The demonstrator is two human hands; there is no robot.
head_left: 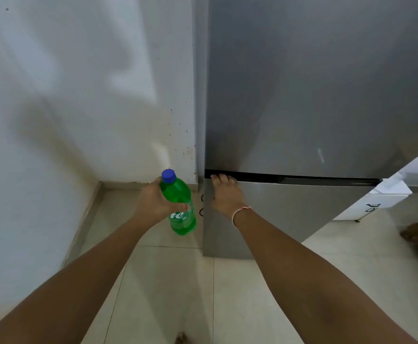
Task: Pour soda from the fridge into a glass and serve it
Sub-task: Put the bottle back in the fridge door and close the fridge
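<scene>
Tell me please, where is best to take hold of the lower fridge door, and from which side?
Grip the lower fridge door by its top edge, in the dark recess running below the upper door. Come from the front and above, near the left corner, hooking the fingers over the lip, where the right hand rests. The face looks flat, with no handle visible. The left hand holds the green bottle.

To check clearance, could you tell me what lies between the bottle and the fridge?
Nothing: the head view shows only bare floor between bottle and fridge.
</scene>
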